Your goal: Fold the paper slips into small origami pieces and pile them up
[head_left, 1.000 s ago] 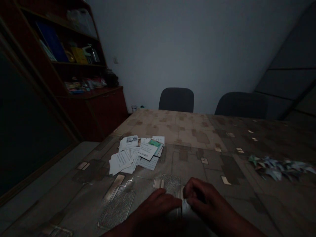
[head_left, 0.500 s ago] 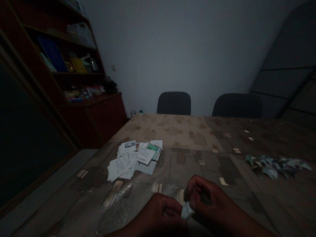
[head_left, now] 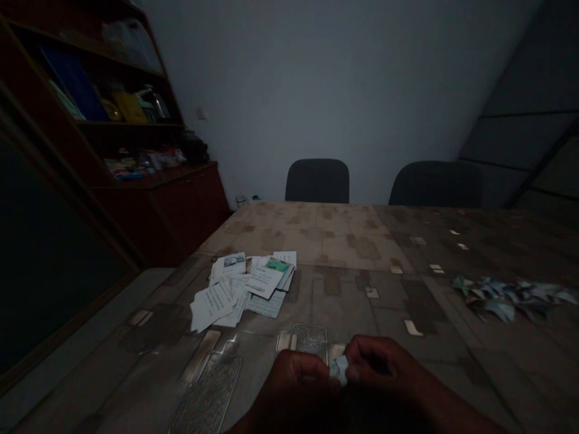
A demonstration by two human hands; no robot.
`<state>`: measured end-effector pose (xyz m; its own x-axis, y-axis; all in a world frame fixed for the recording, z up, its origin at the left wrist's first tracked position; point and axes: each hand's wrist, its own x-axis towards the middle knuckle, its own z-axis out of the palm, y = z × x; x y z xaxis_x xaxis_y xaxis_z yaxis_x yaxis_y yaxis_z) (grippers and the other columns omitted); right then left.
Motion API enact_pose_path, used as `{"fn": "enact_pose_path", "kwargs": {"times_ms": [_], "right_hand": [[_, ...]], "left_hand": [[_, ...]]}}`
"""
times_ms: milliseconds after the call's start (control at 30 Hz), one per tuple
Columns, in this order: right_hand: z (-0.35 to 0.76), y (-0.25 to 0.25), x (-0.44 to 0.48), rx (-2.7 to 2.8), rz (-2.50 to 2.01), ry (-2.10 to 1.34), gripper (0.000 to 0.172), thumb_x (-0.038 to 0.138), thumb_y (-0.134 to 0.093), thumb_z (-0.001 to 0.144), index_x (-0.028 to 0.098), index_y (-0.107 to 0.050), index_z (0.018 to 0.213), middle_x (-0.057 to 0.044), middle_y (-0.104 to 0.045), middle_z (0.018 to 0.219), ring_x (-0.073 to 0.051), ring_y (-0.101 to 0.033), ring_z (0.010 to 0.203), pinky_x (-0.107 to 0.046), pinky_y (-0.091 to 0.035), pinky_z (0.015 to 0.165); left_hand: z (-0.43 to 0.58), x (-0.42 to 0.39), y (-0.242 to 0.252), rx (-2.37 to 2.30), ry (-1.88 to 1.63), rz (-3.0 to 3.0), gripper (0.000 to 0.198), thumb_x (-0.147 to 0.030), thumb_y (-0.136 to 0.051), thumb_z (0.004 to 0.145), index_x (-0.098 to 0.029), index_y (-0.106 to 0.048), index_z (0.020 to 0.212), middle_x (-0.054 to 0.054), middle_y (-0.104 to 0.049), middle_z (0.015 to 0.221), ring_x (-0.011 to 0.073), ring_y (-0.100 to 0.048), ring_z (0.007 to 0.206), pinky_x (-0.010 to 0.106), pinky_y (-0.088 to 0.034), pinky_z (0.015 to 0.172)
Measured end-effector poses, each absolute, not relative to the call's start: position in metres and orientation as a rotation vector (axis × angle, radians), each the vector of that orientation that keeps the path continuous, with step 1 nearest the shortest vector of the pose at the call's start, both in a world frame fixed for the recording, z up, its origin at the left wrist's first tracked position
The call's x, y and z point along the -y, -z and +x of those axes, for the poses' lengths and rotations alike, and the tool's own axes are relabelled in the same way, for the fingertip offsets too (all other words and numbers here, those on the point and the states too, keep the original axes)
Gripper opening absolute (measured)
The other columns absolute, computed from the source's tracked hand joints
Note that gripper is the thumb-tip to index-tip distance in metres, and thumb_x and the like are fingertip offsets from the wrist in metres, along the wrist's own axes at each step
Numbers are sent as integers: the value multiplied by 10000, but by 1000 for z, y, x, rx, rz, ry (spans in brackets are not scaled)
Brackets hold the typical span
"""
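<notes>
A dim room: a pale wall (head_left: 371,90) stands at the far side, a red cabinet (head_left: 192,208) at the far left, and two dark chairs (head_left: 317,181) behind the far edge of a bench (head_left: 346,316) with a patterned cover.

At the near edge, right of the middle, the left hand (head_left: 296,383) and the right hand (head_left: 384,367) meet over a small pale piece (head_left: 338,370), apparently paper. The left fingers pinch it at its left side, and the right thumb and forefinger are closed on its right side, so neither hand has more than the piece's thickness between its tips. Its creases are too dark and small to read, but it looks compact, and I judge it partly folded.

To the right, well apart from the hands, lies a heap (head_left: 509,299) of pointed, folded-looking pieces; these seem to be the finished share. To the left, a loose spread of flat papers (head_left: 246,290), printed and overlapping, lies unfolded and seems to be the share left to do. By that reading the work is well begun but not complete, with one piece in hand. Neither pile can be counted.
</notes>
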<state>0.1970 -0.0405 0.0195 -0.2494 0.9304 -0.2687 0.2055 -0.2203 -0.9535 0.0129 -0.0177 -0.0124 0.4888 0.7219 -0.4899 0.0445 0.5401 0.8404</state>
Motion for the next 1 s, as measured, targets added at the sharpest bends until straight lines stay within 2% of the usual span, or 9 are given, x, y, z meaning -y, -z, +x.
{"fn": "enact_pose_path", "kwargs": {"times_ms": [100, 233, 433, 533, 633, 833, 1000], "right_hand": [[194, -11, 42, 1376, -1421, -1489, 337, 478, -676, 696, 197, -508, 615, 55, -407, 562, -103, -344, 533, -219, -239, 494], [193, -7, 44, 1421, -1432, -1399, 291, 420, -684, 706, 197, -518, 620, 49, -415, 583, -111, -355, 557, -216, -265, 499], [191, -5, 45, 1193, -1350, -1521, 378, 533, -698, 716, 183, -564, 663, 44, -444, 593, -100, -356, 527, -210, -268, 464], [193, -10, 43, 1193, -1354, -1451, 390, 549, -662, 760, 181, -566, 674, 35, -467, 602, -109, -394, 547, -219, -304, 492], [195, -16, 43, 1289, -1384, -1265, 328, 499, -663, 773, 186, -582, 721, 28, -491, 634, -131, -440, 596, -231, -338, 530], [193, -15, 44, 1424, -1390, -1113, 192, 368, -668, 732, 187, -653, 793, 17, -535, 671, -150, -504, 641, -246, -390, 570], [196, -10, 40, 1566, -1387, -1000, 145, 269, -624, 761, 188, -662, 875, -9, -613, 736, -168, -567, 682, -264, -438, 630]], "left_hand": [[12, 17, 15, -992, -462, 953, 436, -523, -803, 503, -163, -562, 547, -78, -473, 407, 65, -385, 384, 206, -290, 430], [10, 20, 20, -1018, -488, 949, 412, -501, -803, 515, -170, -587, 629, -65, -548, 488, 87, -460, 448, 208, -336, 459], [11, 23, 26, -975, -573, 808, 503, -537, -846, 471, -169, -552, 648, -61, -556, 477, 105, -507, 428, 222, -382, 462], [11, 20, 22, -896, -568, 819, 497, -571, -824, 534, -145, -586, 629, -25, -597, 504, 108, -535, 445, 224, -407, 480], [10, 16, 18, -827, -562, 870, 459, -550, -793, 621, -113, -659, 651, 9, -631, 561, 105, -557, 468, 210, -405, 479], [9, 17, 20, -768, -583, 865, 492, -565, -758, 659, -83, -726, 752, 43, -643, 605, 122, -576, 496, 209, -409, 484], [10, 17, 22, -800, -572, 925, 543, -630, -727, 639, -88, -698, 664, 48, -627, 552, 140, -572, 459, 227, -414, 462]]}}
